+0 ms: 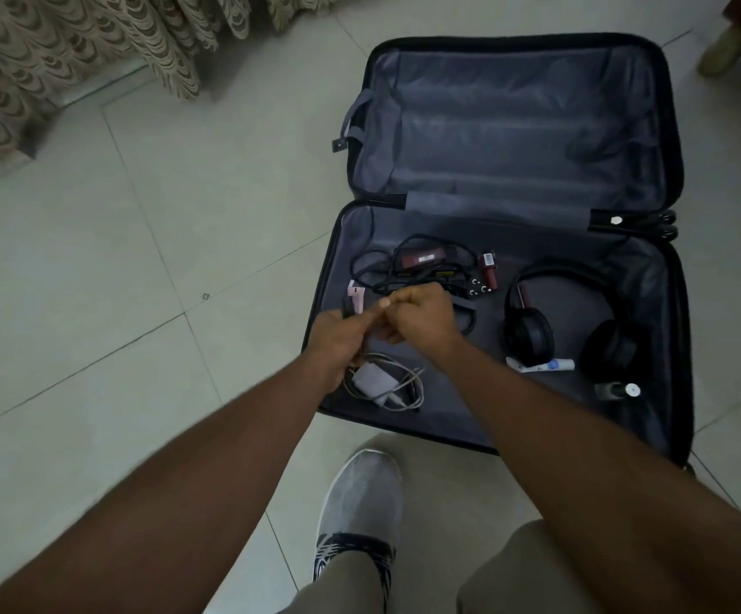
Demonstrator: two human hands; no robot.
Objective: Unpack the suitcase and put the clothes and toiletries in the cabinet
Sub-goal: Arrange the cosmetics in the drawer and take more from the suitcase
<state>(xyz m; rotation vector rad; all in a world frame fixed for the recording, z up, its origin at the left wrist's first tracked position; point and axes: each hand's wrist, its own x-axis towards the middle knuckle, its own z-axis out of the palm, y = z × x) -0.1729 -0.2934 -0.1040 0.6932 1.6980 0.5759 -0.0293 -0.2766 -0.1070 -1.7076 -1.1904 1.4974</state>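
Note:
An open dark suitcase (505,418) lies flat on the tiled floor, its far half bare. The near half holds black headphones (532,334), a white tube (541,366), a small dark bottle with a white cap (616,390), a tangle of black cables with a power brick (421,261) and a dark red item (489,268). My left hand (337,343) is closed on a white charger (373,378) with its coiled cable, and a pink item (355,296) pokes out above it. My right hand (421,316) is closed, touching the left; what it pinches is hidden.
A patterned beige curtain (72,51) hangs at the top left. My grey shoe (359,502) stands on the tiles just in front of the suitcase. A furniture leg (722,51) shows at the top right. Open floor lies to the left.

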